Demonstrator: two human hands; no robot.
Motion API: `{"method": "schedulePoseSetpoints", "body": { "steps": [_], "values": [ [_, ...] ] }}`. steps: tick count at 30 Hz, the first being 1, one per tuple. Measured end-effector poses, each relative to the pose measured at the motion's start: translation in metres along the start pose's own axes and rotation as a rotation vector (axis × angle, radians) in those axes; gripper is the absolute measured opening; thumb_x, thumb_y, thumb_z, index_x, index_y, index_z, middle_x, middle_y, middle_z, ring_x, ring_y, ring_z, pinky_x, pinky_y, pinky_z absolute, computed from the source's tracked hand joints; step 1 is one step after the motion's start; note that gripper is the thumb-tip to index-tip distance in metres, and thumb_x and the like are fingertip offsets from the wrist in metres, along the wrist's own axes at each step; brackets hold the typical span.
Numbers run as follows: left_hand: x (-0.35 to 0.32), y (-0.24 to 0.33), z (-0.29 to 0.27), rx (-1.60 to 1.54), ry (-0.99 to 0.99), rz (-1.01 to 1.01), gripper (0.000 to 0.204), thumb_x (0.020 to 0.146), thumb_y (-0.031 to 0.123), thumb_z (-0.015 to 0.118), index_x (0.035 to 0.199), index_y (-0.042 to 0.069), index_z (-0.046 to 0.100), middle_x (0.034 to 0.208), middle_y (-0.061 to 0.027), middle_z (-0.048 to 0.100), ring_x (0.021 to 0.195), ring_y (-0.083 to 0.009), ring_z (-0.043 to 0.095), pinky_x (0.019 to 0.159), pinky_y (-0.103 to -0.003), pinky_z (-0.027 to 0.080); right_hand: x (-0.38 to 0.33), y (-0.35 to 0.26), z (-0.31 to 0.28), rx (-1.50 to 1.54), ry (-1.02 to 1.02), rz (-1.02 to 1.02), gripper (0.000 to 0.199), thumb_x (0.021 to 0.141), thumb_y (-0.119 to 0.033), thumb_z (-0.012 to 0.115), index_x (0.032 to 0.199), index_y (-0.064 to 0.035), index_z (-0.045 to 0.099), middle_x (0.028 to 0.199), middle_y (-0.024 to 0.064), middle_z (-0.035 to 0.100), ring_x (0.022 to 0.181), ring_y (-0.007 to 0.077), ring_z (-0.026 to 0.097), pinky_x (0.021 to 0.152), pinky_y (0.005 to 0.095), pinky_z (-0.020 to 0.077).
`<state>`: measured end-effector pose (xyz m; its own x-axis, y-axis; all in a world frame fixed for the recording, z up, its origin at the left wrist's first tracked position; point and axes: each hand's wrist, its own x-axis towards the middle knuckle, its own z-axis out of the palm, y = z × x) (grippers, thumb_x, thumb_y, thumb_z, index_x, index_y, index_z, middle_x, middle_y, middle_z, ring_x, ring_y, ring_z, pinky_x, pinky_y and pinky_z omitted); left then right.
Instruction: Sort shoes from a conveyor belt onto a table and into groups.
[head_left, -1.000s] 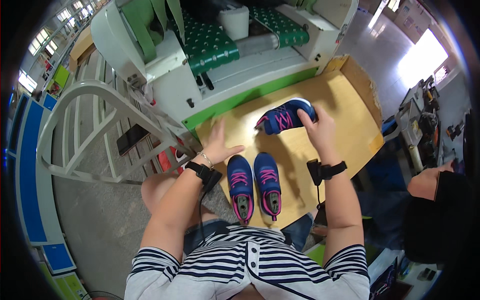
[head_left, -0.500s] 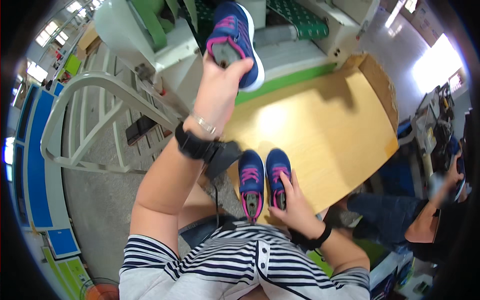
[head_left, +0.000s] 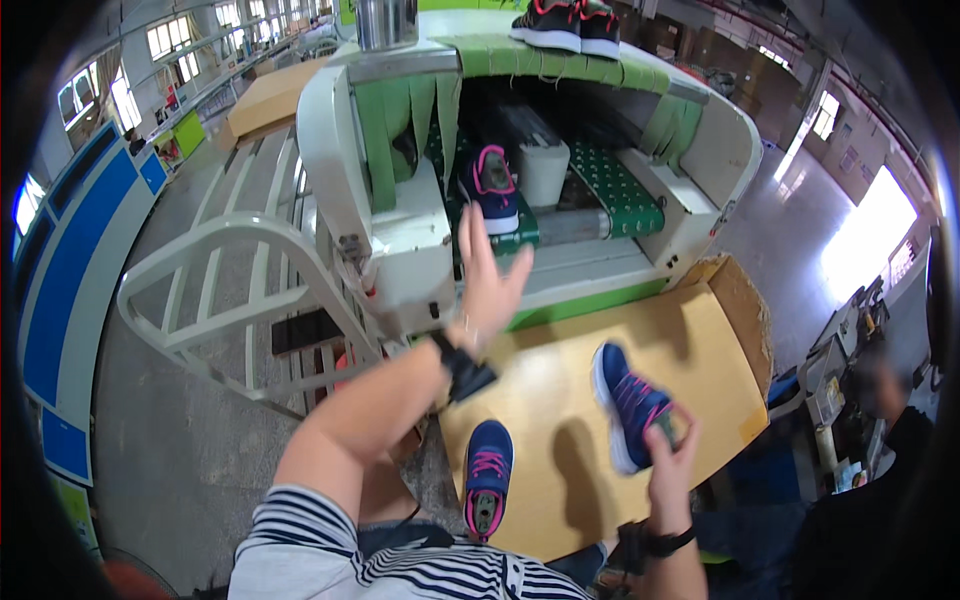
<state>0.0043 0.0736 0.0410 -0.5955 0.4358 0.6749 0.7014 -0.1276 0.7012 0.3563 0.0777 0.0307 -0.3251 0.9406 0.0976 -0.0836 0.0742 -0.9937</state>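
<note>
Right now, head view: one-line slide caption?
Right hand lifts a navy-and-pink sneaker over the wooden table; open left hand hovers by another sneaker on the green conveyor belt.

Grey concrete floor [head_left: 190, 420], blue wall panels [head_left: 70, 270], bright windows [head_left: 868, 235].

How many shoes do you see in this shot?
5. One navy-and-pink sneaker in the right hand, one on the wooden table, one on the green conveyor belt, two dark sneakers atop the machine. The tunnel may hide more.

Shoe factory: conveyor machine [head_left: 560, 190], sneakers [head_left: 565, 25]
</note>
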Motion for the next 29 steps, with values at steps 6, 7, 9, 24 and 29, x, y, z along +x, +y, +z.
{"method": "schedulePoseSetpoints", "body": {
  "steps": [6, 7, 9, 24, 29],
  "values": [
    [-0.143, -0.047, -0.047, 0.668, -0.878, -0.318, 0.089, 0.090, 0.039, 0.061, 0.158, 0.008, 0.012, 0.163, -0.0230, 0.006, 0.151, -0.0410, 0.005, 0.115, -0.068, 0.008, 0.230, -0.080, 0.103, -0.492, 0.045, -0.857, 0.051, 0.092, -0.012, 0.065, 0.136, -0.0019, 0.041, 0.129, 0.0168, 0.056, 0.114, 0.0269, 0.059, 0.097, 0.0361, 0.0469],
    [-0.159, -0.058, -0.052, 0.655, -0.972, -0.437, 0.089, 0.091, 0.043, 0.058, 0.158, 0.010, 0.010, 0.164, -0.0212, 0.005, 0.152, -0.0407, 0.003, 0.115, -0.068, 0.006, 0.251, -0.092, 0.137, -0.349, -0.018, -0.765, 0.051, 0.091, -0.014, 0.065, 0.136, -0.0045, 0.045, 0.125, 0.0160, 0.059, 0.113, 0.0329, 0.060, 0.099, 0.0391, 0.0452],
    [-0.180, -0.068, -0.057, 0.646, -1.055, -0.519, 0.088, 0.092, 0.050, 0.051, 0.159, 0.012, 0.008, 0.165, -0.0188, 0.003, 0.152, -0.0401, -0.002, 0.114, -0.069, 0.002, 0.309, -0.063, 0.172, -0.485, 0.003, -0.767, 0.057, 0.090, -0.006, 0.056, 0.145, -0.0100, 0.042, 0.134, 0.0211, 0.058, 0.120, 0.0449, 0.056, 0.104, 0.0449, 0.0425],
    [-0.155, -0.181, -0.045, 0.782, -1.391, -0.148, 0.084, 0.099, 0.050, 0.044, 0.158, 0.003, 0.006, 0.165, -0.0213, -0.004, 0.152, -0.0358, -0.007, 0.121, -0.050, -0.002, -0.052, 0.116, -0.003, -1.002, -0.454, -0.166, 0.064, 0.084, -0.038, 0.068, 0.138, -0.0075, 0.055, 0.155, 0.0239, 0.031, 0.142, 0.0434, 0.027, 0.111, 0.0554, 0.0294],
    [-0.150, -0.188, 0.012, 0.800, -1.281, -0.203, 0.097, 0.094, 0.066, 0.046, 0.159, 0.009, 0.003, 0.165, -0.0185, -0.002, 0.152, -0.0380, -0.009, 0.122, -0.048, -0.003, -0.200, 0.133, -0.070, -0.958, -0.451, 0.017, 0.083, 0.081, -0.050, 0.072, 0.148, -0.0089, 0.044, 0.161, 0.0199, 0.021, 0.150, 0.0425, 0.010, 0.117, 0.0591, 0.0185]
  ]
}}
